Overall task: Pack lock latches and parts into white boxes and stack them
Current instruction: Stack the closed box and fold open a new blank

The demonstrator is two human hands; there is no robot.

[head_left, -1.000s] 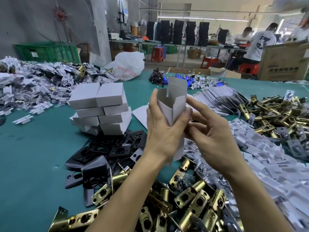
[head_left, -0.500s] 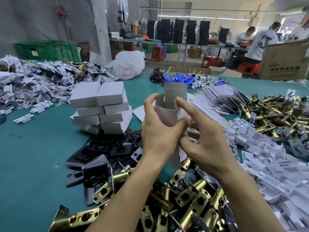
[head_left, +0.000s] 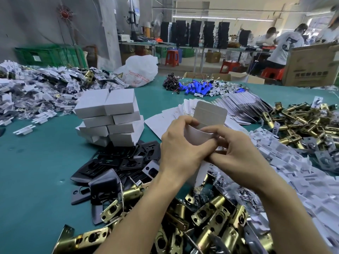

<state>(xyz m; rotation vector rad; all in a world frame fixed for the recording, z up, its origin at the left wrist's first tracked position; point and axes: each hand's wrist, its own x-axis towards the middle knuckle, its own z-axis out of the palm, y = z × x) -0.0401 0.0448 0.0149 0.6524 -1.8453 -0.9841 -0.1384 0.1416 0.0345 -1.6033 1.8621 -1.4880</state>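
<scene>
1. The left hand (head_left: 180, 149) grips the white box (head_left: 200, 137) from its left side. Thumb and curled fingers pinch the front wall near the mouth.
2. The right hand (head_left: 236, 153) pinches the same wall from the box's right side, its fingertips touching those of the left hand. Half a second ago its forefinger lay straight across the box; now it is curled down on the edge.
3. The box is held upright in the air between both hands. Its rounded top flap stands behind the fingers, grey inner face toward the camera. A second ago it showed taller with a notched open top; now the front wall bows and less of it rises above the hands. Its lower end seems to hang below the wrists, but the hands hide most of it.
4. Below the box lie the brass latches (head_left: 211, 222), and below-left of it the black plates (head_left: 124, 162), both on the green surface (head_left: 36, 171).
5. Left of the box stands the stack of closed white boxes (head_left: 108, 116), unchanged.
6. Behind the box the flat cartons (head_left: 244, 105) are fanned out; right of it lie the white inserts (head_left: 286, 162).
</scene>
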